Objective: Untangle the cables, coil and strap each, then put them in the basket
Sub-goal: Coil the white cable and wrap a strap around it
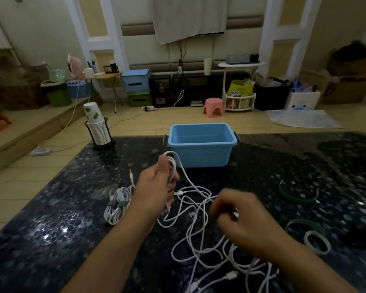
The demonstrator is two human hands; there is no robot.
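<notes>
A tangle of white cables [201, 235] sprawls over the dark speckled table [72, 208] in front of me. My left hand [156, 185] is raised above the table and grips a few loops of one white cable, just in front of the blue basket [201, 142], whose inside holds nothing I can see. My right hand [239, 216] is lower and blurred; its curled fingers pinch a strand of the same tangle. A coiled white cable [117, 204] bound with a grey-green strap lies to the left of my left arm.
Green straps [296, 197] [304, 224] and a white ring-shaped strap [317, 242] lie on the table at the right. A stack of paper cups in a black holder [97, 127] stands at the table's far left corner. Beyond the table are floor, stools and boxes.
</notes>
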